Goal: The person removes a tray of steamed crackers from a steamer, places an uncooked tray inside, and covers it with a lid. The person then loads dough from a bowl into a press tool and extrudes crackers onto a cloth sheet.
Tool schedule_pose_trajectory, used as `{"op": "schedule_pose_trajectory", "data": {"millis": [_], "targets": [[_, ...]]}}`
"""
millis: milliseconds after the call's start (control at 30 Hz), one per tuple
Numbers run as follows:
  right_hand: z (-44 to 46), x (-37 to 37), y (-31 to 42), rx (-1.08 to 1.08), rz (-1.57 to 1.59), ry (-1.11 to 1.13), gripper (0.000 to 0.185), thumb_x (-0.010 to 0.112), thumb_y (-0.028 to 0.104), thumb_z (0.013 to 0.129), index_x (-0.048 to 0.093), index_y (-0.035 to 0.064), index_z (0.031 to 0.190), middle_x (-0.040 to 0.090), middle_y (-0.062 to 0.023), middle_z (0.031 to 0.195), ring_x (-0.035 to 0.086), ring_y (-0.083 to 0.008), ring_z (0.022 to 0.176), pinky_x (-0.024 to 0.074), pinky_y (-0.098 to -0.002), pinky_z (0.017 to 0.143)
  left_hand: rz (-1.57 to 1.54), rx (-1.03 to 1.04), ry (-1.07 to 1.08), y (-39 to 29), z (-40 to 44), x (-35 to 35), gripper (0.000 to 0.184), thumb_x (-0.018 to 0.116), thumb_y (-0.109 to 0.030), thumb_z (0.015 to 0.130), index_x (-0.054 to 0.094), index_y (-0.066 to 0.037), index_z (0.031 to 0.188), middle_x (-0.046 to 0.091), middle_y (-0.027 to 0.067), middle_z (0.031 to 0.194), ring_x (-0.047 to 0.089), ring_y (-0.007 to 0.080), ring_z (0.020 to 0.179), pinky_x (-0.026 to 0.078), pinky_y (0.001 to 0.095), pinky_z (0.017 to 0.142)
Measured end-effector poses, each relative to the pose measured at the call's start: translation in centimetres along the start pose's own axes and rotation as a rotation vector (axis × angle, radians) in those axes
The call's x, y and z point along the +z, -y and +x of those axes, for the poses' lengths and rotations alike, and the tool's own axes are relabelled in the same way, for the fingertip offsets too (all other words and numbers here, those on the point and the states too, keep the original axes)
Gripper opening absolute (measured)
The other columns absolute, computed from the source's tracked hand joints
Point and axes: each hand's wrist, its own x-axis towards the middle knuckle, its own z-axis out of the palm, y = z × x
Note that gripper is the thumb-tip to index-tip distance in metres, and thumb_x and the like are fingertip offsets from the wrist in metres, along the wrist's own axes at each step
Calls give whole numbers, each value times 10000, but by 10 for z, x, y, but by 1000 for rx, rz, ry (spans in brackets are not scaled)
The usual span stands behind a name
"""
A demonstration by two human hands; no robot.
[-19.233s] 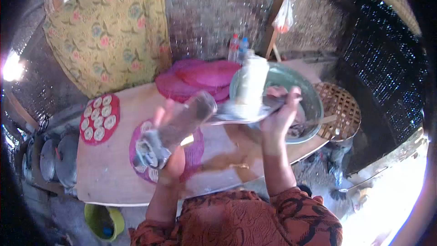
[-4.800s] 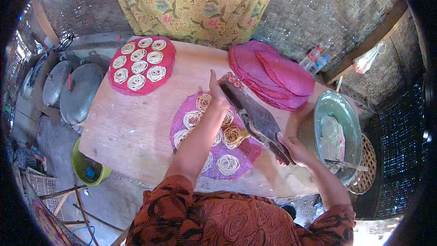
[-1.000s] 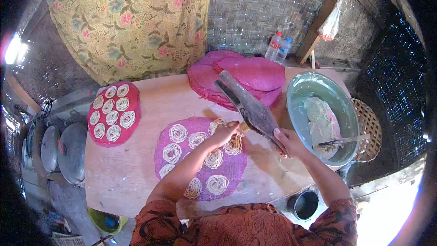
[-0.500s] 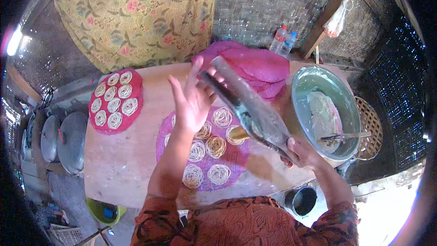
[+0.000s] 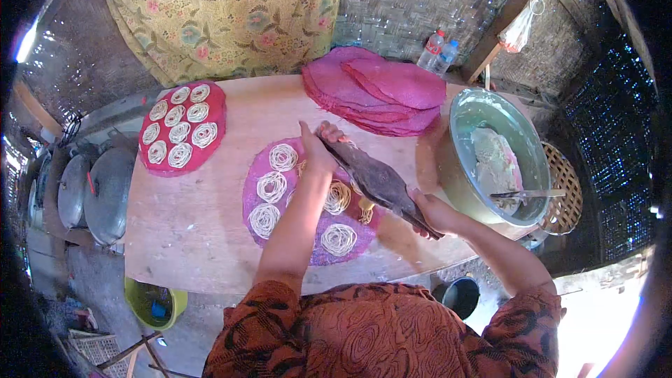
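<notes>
Both my hands are on a dark two-handled dough press [image 5: 374, 178], held at a slant over the table. My left hand [image 5: 323, 145] is closed round its upper left end, thumb sticking out. My right hand [image 5: 435, 213] grips the lower right end. A brass-coloured tube [image 5: 365, 204] shows under the press, with thin strands beneath it. Below lies a round pink-purple mat [image 5: 318, 248] bearing several coiled nests of pale strands, such as one nest [image 5: 339, 239] near its front edge. My left forearm and the press hide part of the mat.
A red mat [image 5: 162, 166] with several nests lies at the left. Stacked magenta mats [image 5: 392, 87] are at the back. A green basin [image 5: 458, 168] holds pale dough [image 5: 493, 157] and a knife-like tool [image 5: 535, 194]. Two bottles [image 5: 434, 49] stand behind; metal lids [image 5: 112, 196] are at far left.
My left hand, open beside the press before, has closed round its upper end. The press has come down and turned flatter. The view has shifted slightly.
</notes>
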Motion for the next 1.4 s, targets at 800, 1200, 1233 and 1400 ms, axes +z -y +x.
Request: {"op": "schedule_pose_trajectory", "data": {"millis": [800, 1200, 1233, 1400], "targets": [[-42, -3, 1, -44, -186, -227, 675, 263, 603, 933, 532, 11, 751, 479, -55, 515, 501, -156, 428, 423, -308, 407, -44, -46, -29, 19, -28, 23, 605, 238, -678, 888, 342, -189, 547, 259, -62, 443, 268, 104, 388, 294, 273, 465], [-35, -22, -28, -138, 104, -280, 612, 336, 604, 921, 494, 76, 654, 421, -9, 452, 402, -127, 322, 308, -286, 298, 1364, -139, 26, 33, -36, -19, 486, 352, -492, 936, 551, -86, 1115, 573, 45, 911, 525, 185, 835, 433, 362, 786], [-38, -20, -23, -131, 98, -272, 612, 337, 596, 925, 487, 77, 638, 419, -10, 451, 405, -125, 326, 309, -286, 297, 1438, -248, 161, 41, -47, -24, 618, 251, -569, 929, 538, -71, 1158, 591, 69, 959, 524, 195, 942, 394, 375, 880], [-29, -17, -15, -192, 48, -303, 608, 341, 567, 939, 501, 69, 630, 431, -14, 456, 424, -129, 358, 341, -293, 350, 1500, -630, 175, 53, -54, -33, 711, 113, -568, 961, 537, -39, 1174, 595, 93, 1130, 494, 187, 1126, 305, 374, 1024]]}}
